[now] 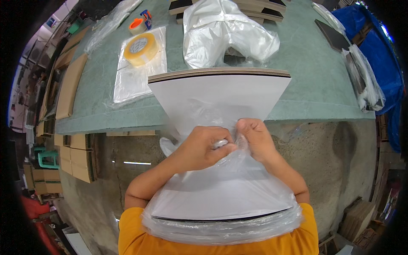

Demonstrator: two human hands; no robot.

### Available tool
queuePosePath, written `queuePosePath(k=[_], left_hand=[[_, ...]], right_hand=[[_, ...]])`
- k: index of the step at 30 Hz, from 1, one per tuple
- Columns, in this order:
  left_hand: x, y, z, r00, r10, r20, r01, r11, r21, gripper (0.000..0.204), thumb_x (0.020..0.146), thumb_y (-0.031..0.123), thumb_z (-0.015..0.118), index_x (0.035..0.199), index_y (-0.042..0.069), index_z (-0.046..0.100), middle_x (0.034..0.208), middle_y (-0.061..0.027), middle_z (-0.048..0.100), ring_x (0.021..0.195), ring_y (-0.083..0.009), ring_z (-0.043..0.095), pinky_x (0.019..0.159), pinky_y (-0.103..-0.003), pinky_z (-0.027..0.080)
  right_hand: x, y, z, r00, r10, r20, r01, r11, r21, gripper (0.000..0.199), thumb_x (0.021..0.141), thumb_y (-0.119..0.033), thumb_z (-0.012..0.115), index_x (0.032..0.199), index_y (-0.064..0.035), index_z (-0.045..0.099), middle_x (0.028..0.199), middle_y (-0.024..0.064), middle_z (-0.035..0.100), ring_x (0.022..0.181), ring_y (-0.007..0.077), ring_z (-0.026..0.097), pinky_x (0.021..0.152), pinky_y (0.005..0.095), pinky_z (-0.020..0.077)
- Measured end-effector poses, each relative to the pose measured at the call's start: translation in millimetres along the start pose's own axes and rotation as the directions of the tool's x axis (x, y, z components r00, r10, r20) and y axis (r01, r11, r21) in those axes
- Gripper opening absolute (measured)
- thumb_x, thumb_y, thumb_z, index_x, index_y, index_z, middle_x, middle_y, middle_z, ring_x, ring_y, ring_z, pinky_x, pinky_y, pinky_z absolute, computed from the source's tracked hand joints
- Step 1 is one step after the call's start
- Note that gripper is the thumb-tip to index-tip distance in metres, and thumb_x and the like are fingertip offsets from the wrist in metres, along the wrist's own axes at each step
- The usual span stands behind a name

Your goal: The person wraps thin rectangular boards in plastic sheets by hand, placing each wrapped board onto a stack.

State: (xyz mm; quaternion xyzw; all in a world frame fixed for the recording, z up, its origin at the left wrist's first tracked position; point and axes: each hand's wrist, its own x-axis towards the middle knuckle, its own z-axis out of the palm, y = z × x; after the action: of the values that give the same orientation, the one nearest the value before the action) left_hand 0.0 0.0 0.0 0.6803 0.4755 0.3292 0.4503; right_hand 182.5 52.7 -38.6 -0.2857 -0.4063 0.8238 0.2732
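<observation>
My left hand (203, 146) pinches clear plastic bag (221, 204) film | my right hand (255, 138) grips the same film | bag sheathes white board stack (219, 97) leaning off green table (306, 59) edge | tape roll (141, 48) on table beyond stack

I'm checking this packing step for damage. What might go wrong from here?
Both the left hand and the right hand pinch the thin clear plastic bag over the stack of white sheets; the film might tear. The stack's far end alone rests on the green table, its near end against the person's body, so it might slip off.
</observation>
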Motion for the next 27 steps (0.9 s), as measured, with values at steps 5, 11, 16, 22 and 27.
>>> queuePosePath(k=[5, 11, 16, 22, 27], left_hand=[[-9, 6, -18, 0.991, -0.128, 0.031, 0.127, 0.991, 0.034, 0.016, 0.073, 0.014, 0.063, 0.074, 0.000, 0.056, 0.063, -0.0092, 0.054, 0.055, -0.0173, 0.049, 0.053, -0.026, 0.039], [1, -1, 11, 0.992, 0.084, -0.098, -0.097, 0.986, -0.137, 0.013, 0.073, 0.012, 0.062, 0.074, 0.001, 0.055, 0.065, -0.0085, 0.054, 0.057, -0.0149, 0.048, 0.054, -0.026, 0.039], [-39, -31, -49, 0.959, -0.150, -0.239, 0.197, 0.962, 0.189, 0.012, 0.073, 0.010, 0.061, 0.075, -0.001, 0.056, 0.070, -0.0045, 0.055, 0.067, -0.0105, 0.049, 0.061, -0.024, 0.040], [-34, 26, -69, 0.677, 0.073, -0.733, 0.190, 0.944, 0.269, 0.021, 0.073, 0.010, 0.061, 0.092, 0.003, 0.056, 0.082, -0.0062, 0.058, 0.076, -0.0129, 0.055, 0.070, -0.025, 0.044], [-10, 39, -13, 0.981, 0.108, 0.163, -0.118, 0.992, 0.051, 0.018, 0.077, 0.019, 0.062, 0.084, 0.003, 0.056, 0.066, -0.0057, 0.058, 0.059, -0.0189, 0.056, 0.053, -0.032, 0.042]], right_hand=[[-6, -2, 11, 0.995, -0.065, -0.075, 0.053, 0.987, -0.152, 0.032, 0.082, -0.031, 0.057, 0.062, -0.0064, 0.051, 0.056, -0.0037, 0.048, 0.050, 0.0034, 0.040, 0.044, 0.0180, 0.0297], [2, -3, 23, 1.000, 0.015, 0.016, -0.015, 0.999, 0.028, 0.019, 0.081, -0.016, 0.056, 0.066, -0.0056, 0.052, 0.058, -0.0035, 0.049, 0.048, 0.0043, 0.040, 0.043, 0.0195, 0.0300], [-7, -2, -6, 0.996, -0.015, 0.089, -0.015, 0.943, 0.333, 0.019, 0.082, -0.015, 0.054, 0.067, -0.0036, 0.052, 0.057, 0.0007, 0.050, 0.048, 0.0066, 0.042, 0.043, 0.0214, 0.0311], [-14, -27, 11, 0.982, -0.098, 0.161, 0.143, 0.943, -0.301, 0.013, 0.079, -0.013, 0.057, 0.072, -0.0027, 0.055, 0.071, 0.0068, 0.054, 0.065, 0.0122, 0.050, 0.060, 0.0260, 0.0404], [-14, -70, 34, 0.708, -0.672, 0.218, 0.690, 0.592, -0.417, 0.020, 0.070, -0.018, 0.068, 0.079, -0.0028, 0.057, 0.095, 0.0101, 0.052, 0.084, 0.0169, 0.050, 0.076, 0.0314, 0.0402]])
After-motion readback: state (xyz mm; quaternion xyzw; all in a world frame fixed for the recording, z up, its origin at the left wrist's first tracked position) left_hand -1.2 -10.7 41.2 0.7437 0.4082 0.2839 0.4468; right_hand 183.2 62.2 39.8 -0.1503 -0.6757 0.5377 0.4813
